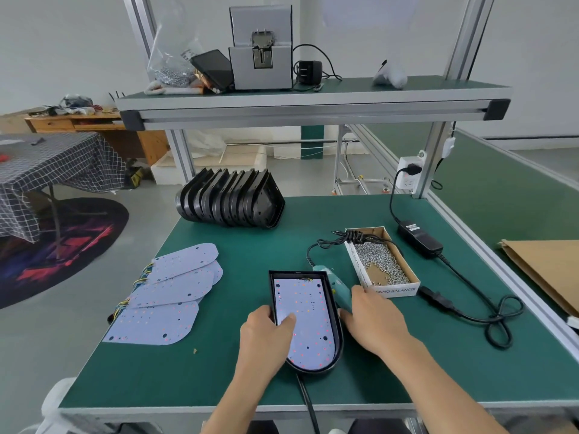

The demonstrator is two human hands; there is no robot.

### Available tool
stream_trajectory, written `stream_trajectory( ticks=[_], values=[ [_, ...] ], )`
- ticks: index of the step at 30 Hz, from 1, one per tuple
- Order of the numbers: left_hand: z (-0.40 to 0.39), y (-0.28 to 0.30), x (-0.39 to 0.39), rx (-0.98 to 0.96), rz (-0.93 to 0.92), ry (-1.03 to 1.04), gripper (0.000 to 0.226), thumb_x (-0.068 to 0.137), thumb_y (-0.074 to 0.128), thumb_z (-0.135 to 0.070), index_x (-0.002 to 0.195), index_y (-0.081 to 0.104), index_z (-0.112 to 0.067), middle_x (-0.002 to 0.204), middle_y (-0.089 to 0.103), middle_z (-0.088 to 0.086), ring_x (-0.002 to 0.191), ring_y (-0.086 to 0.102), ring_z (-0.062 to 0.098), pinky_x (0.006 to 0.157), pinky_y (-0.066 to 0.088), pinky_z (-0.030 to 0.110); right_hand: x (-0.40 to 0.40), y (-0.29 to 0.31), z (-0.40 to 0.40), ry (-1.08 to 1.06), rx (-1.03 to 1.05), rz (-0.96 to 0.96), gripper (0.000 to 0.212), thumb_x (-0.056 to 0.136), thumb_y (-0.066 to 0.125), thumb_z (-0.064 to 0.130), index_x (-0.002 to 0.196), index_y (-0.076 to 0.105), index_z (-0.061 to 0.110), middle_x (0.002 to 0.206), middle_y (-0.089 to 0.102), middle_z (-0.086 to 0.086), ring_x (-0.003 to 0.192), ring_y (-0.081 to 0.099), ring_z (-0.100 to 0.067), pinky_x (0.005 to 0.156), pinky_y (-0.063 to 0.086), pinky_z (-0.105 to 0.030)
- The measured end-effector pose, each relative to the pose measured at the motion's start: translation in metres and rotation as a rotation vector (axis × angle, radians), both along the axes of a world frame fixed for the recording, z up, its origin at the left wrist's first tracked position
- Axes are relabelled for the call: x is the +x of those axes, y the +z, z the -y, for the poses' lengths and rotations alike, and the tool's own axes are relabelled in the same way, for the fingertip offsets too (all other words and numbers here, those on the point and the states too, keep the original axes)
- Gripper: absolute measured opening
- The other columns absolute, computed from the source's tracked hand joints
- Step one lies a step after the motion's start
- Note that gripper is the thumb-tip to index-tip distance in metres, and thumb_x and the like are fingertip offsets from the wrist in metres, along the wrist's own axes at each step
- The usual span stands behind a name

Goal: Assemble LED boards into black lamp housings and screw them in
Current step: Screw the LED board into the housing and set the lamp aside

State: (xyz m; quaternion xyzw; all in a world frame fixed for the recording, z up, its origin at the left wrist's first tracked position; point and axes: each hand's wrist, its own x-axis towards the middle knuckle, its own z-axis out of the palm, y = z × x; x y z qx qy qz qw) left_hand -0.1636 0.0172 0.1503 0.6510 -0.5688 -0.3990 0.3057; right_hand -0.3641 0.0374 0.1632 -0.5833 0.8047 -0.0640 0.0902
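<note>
A black lamp housing (334, 305) lies on the green table in front of me with a white LED board (308, 311) seated inside it. My left hand (266, 333) holds the housing's left rim, its thumb pressing on the board. My right hand (374, 321) grips a teal electric screwdriver (335, 285) lying along the housing's right side. Several loose LED boards (175, 292) with coloured wires are spread at the left. A row of empty black housings (232, 198) stands at the back.
A cardboard box of screws (380, 261) sits right of the screwdriver. A black power adapter (419, 238) and its coiled cable (498, 321) lie at the right. An upper shelf (313, 101) carries a grey screw feeder (261, 48).
</note>
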Motion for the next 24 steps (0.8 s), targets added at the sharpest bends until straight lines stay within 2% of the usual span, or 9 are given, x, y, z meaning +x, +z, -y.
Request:
stream_trajectory(
  ticks=[4,8,10,12,13,16,18,21,24],
  values=[
    [0.002,-0.003,0.003,0.015,-0.025,0.0,0.029,0.089,0.068,-0.033,0.09,0.067,-0.003,0.085,0.074,0.013,0.071,0.065,0.029,0.063,0.049,0.031,-0.008,-0.001,-0.008,-0.015,-0.045,0.219,0.03,0.105,0.048,0.048,0.096,0.046,0.019,0.101,0.057,-0.001,0.088,0.062,-0.026,0.07,0.045,-0.039],
    [0.005,-0.002,0.001,0.036,-0.011,-0.005,0.032,0.089,0.069,-0.032,0.091,0.065,0.001,0.082,0.073,0.014,0.066,0.059,0.027,0.061,0.046,0.03,-0.019,0.014,-0.02,-0.041,-0.27,0.744,0.031,0.101,0.06,0.047,0.09,0.061,0.018,0.063,0.053,0.013,0.054,0.049,-0.009,0.053,0.04,-0.025],
    [0.008,0.002,-0.004,0.036,0.014,-0.014,0.033,0.088,0.069,-0.03,0.087,0.061,0.002,0.077,0.07,0.014,0.061,0.052,0.023,0.056,0.042,0.028,-0.021,0.024,-0.023,-0.032,-0.389,1.081,0.031,0.099,0.065,0.038,0.093,0.064,0.008,0.066,0.054,0.002,0.056,0.05,-0.015,0.057,0.045,-0.031],
    [0.012,0.009,-0.013,0.02,0.036,-0.038,0.03,0.086,0.068,-0.028,0.076,0.054,-0.003,0.069,0.064,0.011,0.057,0.046,0.019,0.05,0.038,0.026,-0.024,0.032,-0.025,-0.019,-0.538,1.389,0.019,0.098,0.069,0.024,0.096,0.067,0.005,0.076,0.056,-0.012,0.061,0.053,-0.021,0.059,0.049,-0.035],
    [0.014,0.012,-0.018,0.012,0.041,-0.054,0.03,0.085,0.068,-0.027,0.072,0.049,-0.007,0.065,0.058,0.007,0.056,0.043,0.019,0.048,0.036,0.026,-0.026,0.035,-0.026,0.0,-0.605,1.537,0.015,0.096,0.07,0.019,0.101,0.069,0.005,0.08,0.057,-0.015,0.063,0.055,-0.023,0.059,0.052,-0.033],
    [0.018,0.019,-0.034,0.006,0.068,-0.111,0.033,0.084,0.066,-0.023,0.067,0.04,-0.013,0.058,0.044,-0.003,0.054,0.035,0.019,0.046,0.028,0.026,-0.035,0.038,-0.024,0.109,-0.712,1.917,0.029,0.091,0.069,0.011,0.119,0.063,0.01,0.082,0.06,-0.008,0.064,0.058,-0.021,0.061,0.054,-0.031],
    [0.021,0.02,-0.042,0.004,0.086,-0.126,0.034,0.083,0.064,-0.021,0.066,0.035,-0.014,0.057,0.039,-0.005,0.055,0.031,0.019,0.046,0.026,0.026,-0.043,0.038,-0.021,0.133,-0.788,2.019,0.031,0.084,0.066,0.012,0.113,0.061,0.018,0.08,0.058,-0.005,0.059,0.054,-0.017,0.056,0.05,-0.027],
    [0.023,0.014,-0.046,0.008,0.078,-0.094,0.034,0.086,0.063,-0.026,0.067,0.036,-0.014,0.06,0.04,-0.004,0.056,0.034,0.02,0.05,0.027,0.028,-0.054,0.031,-0.017,0.081,-0.853,2.03,0.016,0.086,0.066,0.015,0.101,0.062,0.019,0.065,0.048,0.0,0.049,0.043,-0.012,0.049,0.041,-0.023],
    [0.021,0.014,-0.045,0.016,0.045,-0.069,0.024,0.088,0.064,-0.037,0.076,0.052,-0.02,0.065,0.057,-0.01,0.062,0.054,0.014,0.056,0.04,0.028,-0.059,0.018,-0.014,0.031,-0.88,2.056,0.024,0.084,0.077,0.034,0.094,0.062,0.017,0.054,0.041,0.004,0.045,0.037,-0.011,0.047,0.035,-0.023]
  ],
)
